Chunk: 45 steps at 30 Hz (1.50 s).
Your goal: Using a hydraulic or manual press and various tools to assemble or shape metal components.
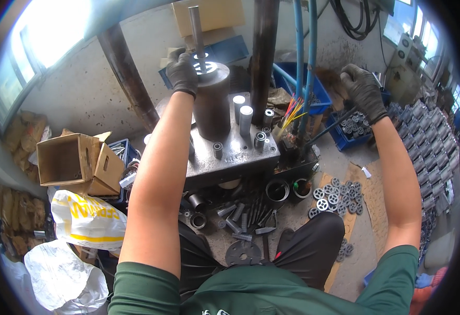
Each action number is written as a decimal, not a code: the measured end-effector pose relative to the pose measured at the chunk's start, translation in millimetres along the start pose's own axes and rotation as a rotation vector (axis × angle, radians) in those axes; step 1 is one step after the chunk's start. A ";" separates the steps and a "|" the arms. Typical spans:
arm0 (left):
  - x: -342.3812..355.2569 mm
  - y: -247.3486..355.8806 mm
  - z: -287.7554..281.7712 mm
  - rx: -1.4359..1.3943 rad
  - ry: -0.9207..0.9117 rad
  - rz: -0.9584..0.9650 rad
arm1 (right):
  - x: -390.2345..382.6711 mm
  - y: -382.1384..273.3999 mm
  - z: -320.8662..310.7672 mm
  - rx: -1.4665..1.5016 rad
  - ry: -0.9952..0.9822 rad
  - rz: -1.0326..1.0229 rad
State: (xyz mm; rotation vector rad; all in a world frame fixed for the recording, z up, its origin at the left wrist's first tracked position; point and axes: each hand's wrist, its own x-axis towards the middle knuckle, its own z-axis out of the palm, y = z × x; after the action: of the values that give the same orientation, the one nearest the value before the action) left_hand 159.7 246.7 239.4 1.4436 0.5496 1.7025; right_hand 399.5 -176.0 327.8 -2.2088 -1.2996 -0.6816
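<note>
My left hand (181,72), in a dark glove, is curled beside the top of a thick steel cylinder (213,107). A spoked metal wheel (207,68) lies on that cylinder, and an upright steel rod (196,27) rises over its middle. The hand's fingers meet the wheel's left side; what they grip is hidden. Out to the right, my right hand (363,92), gloved too, is closed round the upper end of a dark lever (332,126) that slants up from the machine. Short metal pins and sleeves (245,121) stand on the steel block (230,160) right of the cylinder.
Spoked wheels (340,195) lie on cardboard at the right, near a blue crate (349,128) of similar parts. Stacked metal cylinders (429,147) fill the far right. Blue hoses (299,47) hang by a dark post (264,58). A hammer (265,239) and steel pieces lie below.
</note>
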 end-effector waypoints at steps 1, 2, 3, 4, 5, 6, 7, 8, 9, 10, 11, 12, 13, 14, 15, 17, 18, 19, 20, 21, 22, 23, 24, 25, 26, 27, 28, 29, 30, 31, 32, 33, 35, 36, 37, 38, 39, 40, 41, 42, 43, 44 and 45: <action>1.1 2.3 2.7 0.094 -0.030 0.009 | -0.1 -0.3 -0.5 -0.013 -0.009 0.001; 3.4 6.5 3.8 0.045 -0.148 -0.122 | -0.2 -0.5 -1.0 -0.021 -0.016 0.010; 0.6 10.5 3.1 0.064 -0.208 -0.127 | -0.1 -0.6 -1.4 -0.016 -0.014 0.011; -2.0 15.9 3.6 0.106 -0.262 -0.168 | -0.1 -0.7 -1.5 -0.043 -0.017 0.017; -12.6 20.4 0.8 0.298 -0.237 0.074 | 0.0 -0.9 -1.0 -0.056 -0.008 0.014; -25.1 25.5 -2.7 0.414 -0.171 0.189 | 0.2 -0.8 -0.6 -0.062 -0.005 0.029; -39.1 30.4 -10.3 0.366 -0.104 0.216 | 0.2 -0.5 0.1 -0.072 -0.004 0.039; -53.9 34.7 -19.1 0.348 -0.031 0.280 | 0.4 0.2 0.8 -0.082 0.002 0.019; -73.5 37.8 -31.9 0.289 -0.062 0.291 | 0.3 1.0 1.4 -0.091 0.006 0.012; -97.4 39.7 -46.2 0.268 -0.082 0.314 | 0.4 1.7 2.9 -0.102 0.007 0.011; -123.0 40.7 -60.0 0.240 -0.164 0.291 | -0.3 3.4 2.7 -0.092 -0.008 0.028; -147.7 40.5 -72.0 0.228 -0.234 0.282 | 0.4 4.4 3.8 -0.102 0.000 0.018; -170.2 38.3 -79.5 0.198 -0.280 0.280 | 0.5 5.6 3.7 -0.112 0.003 0.008; -190.1 34.8 -86.2 0.162 -0.325 0.276 | 0.0 6.0 4.1 -0.128 0.002 -0.002; -205.9 30.4 -94.2 0.232 -0.375 0.222 | -0.1 5.9 3.3 -0.141 -0.004 -0.015; -221.8 19.3 -108.0 0.481 -0.508 0.229 | -1.9 3.1 1.0 -0.132 -0.038 -0.038; -224.1 12.9 -111.8 0.539 -0.548 0.230 | -3.7 0.9 -1.7 -0.140 -0.053 -0.006; -226.4 6.9 -113.9 0.605 -0.604 0.207 | -8.2 -1.8 -4.1 -0.170 -0.019 -0.049; -227.6 1.3 -114.5 0.672 -0.670 0.178 | -14.4 -3.9 -8.8 -0.159 0.005 -0.118; -226.9 -3.7 -116.3 0.699 -0.694 0.196 | -22.1 -6.8 -11.2 -0.175 0.015 -0.120; -227.6 -7.4 -119.0 0.726 -0.738 0.166 | -29.9 -8.2 -16.6 -0.214 0.066 -0.172; -227.8 -11.1 -119.0 0.747 -0.740 0.196 | -34.4 -8.7 -20.3 -0.144 0.003 -0.138; -226.6 -14.6 -120.3 0.751 -0.779 0.195 | -39.0 -8.5 -22.4 -0.092 -0.010 -0.164; -226.8 -17.8 -119.4 0.740 -0.781 0.159 | -46.4 -7.1 -25.1 -0.083 -0.022 -0.148; -226.4 -20.6 -120.2 0.704 -0.771 0.176 | -54.9 -5.2 -26.9 -0.068 -0.011 -0.155; -226.4 -23.8 -119.8 0.700 -0.770 0.205 | -64.4 -3.1 -28.3 -0.073 -0.019 -0.145; -226.7 -26.7 -120.1 0.663 -0.748 0.233 | -73.2 -0.6 -29.9 -0.066 -0.004 -0.162; -227.1 -30.1 -119.1 0.632 -0.721 0.278 | -87.3 0.7 -31.1 -0.062 0.003 -0.144; -226.9 -33.4 -120.0 0.614 -0.734 0.265 | -104.8 1.2 -33.3 -0.034 0.039 -0.178; -227.4 -36.6 -119.9 0.614 -0.725 0.261 | -119.7 1.7 -37.1 -0.083 -0.026 -0.167; -227.1 -39.2 -121.3 0.619 -0.733 0.258 | -135.9 1.3 -41.2 -0.117 -0.086 -0.165; -226.5 -41.2 -122.0 0.627 -0.736 0.271 | -156.4 -2.0 -44.2 -0.004 -0.073 -0.216; -226.0 -41.3 -124.0 0.614 -0.731 0.268 | -189.4 -12.7 -50.0 -0.176 -0.130 -0.258; -225.4 -38.8 -124.6 0.599 -0.720 0.255 | -203.6 -20.8 -53.0 -0.199 -0.182 -0.230; -224.4 -34.7 -124.4 0.618 -0.692 0.239 | -212.2 -30.0 -52.0 -0.175 -0.099 -0.332; -225.0 -28.7 -124.3 0.612 -0.657 0.253 | -218.1 -40.9 -47.1 -0.160 -0.029 -0.428; -226.6 -21.5 -122.4 0.532 -0.623 0.253 | -222.9 -56.9 -34.5 -0.132 0.106 -0.475; -228.8 -13.0 -120.7 0.473 -0.591 0.208 | -224.8 -73.8 -19.5 -0.113 0.256 -0.519; -233.0 -3.7 -118.1 0.075 -0.670 -0.198 | -222.6 -87.3 -6.1 0.037 0.171 -0.516; -235.7 6.5 -118.6 0.081 -0.675 -0.009 | -218.5 -101.5 9.6 0.168 0.077 -0.496; -241.6 15.7 -116.3 -0.011 -0.642 -0.097 | -215.2 -119.7 28.1 0.294 0.065 -0.468; -246.8 24.1 -114.7 -0.101 -0.604 -0.184 | -209.6 -137.5 46.9 0.406 0.015 -0.423; -254.0 32.5 -116.6 -0.234 -0.606 -0.324 | -200.7 -153.2 64.9 0.456 -0.031 -0.412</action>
State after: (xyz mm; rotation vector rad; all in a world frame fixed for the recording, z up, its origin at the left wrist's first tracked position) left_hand 41.0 44.5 83.9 1.5054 0.2210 0.9704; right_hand 189.5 -199.2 175.2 -1.6111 -1.7490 -0.4336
